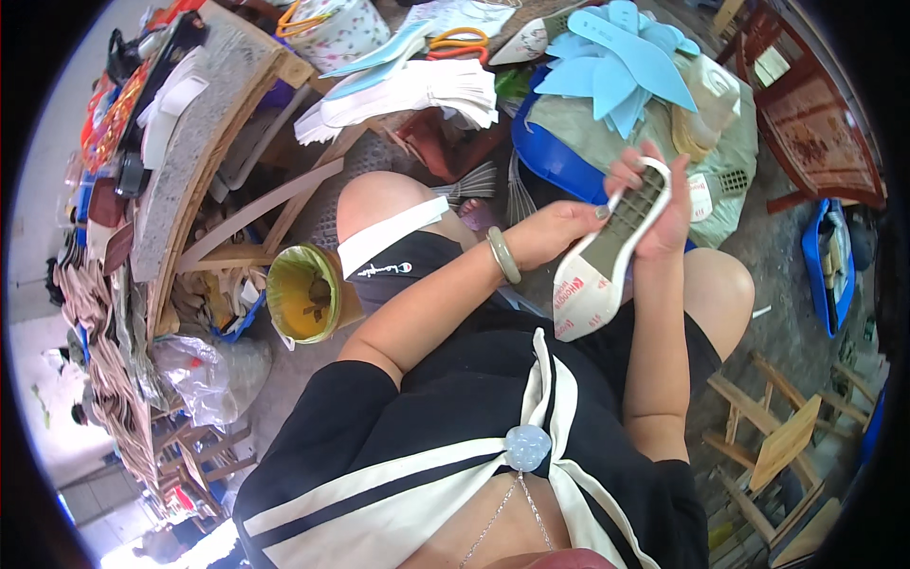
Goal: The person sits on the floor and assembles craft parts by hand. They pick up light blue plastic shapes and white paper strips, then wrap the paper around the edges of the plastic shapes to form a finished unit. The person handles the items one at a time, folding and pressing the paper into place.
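In front of my lap a shoe sole is held tilted, with a white rim, a greenish grid inside and white paper with red print over its lower end. My right hand is closed round its right edge, fingertips showing at the top. At its left edge my left hand pinches with thumb and fingers; whether a small piece is between them I cannot make out. Beyond the hands, light blue insoles lie fanned in a pile. Beside them stands a jar with yellowish contents. Another sole lies on green cloth.
White insole-shaped pieces are stacked far left, near orange-handled scissors and a floral container. A yellow-lined bin stands by my left knee. At right are a blue tray, a wooden chair and wooden stools.
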A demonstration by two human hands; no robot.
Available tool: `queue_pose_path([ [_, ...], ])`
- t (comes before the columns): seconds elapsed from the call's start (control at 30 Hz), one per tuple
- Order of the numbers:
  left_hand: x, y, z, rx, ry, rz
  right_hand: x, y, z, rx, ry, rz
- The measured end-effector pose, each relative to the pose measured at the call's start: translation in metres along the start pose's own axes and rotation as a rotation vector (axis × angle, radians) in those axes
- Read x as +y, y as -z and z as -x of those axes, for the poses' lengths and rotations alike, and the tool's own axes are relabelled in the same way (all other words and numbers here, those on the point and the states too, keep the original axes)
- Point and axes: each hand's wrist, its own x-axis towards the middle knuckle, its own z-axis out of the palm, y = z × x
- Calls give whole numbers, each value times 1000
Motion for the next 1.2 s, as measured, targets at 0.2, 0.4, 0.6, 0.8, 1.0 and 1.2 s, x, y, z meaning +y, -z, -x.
queue_pose_path([
  [0.2, -8, -24, 16, -647, 62, 708, -6, -11, -8, -104, 137, 55],
  [0.4, 75, 23, 40, -89, 42, -299, -7, 0, -17, 67, 186, 398],
  [0.6, 211, 114, 72, 944, 149, -2148, -8, 19, -12, 258, 159, 598],
  [0.8, 243, 194, 76, 998, 617, -2176, 2, 23, -9, 350, 104, 682],
  [1.0, 230, 212, 82, 898, 494, -2186, 9, 29, -15, 336, 59, 762],
  [1.2, 157, 120, 124, 887, -222, -1914, 50, 37, -16, 235, -130, 1107],
])
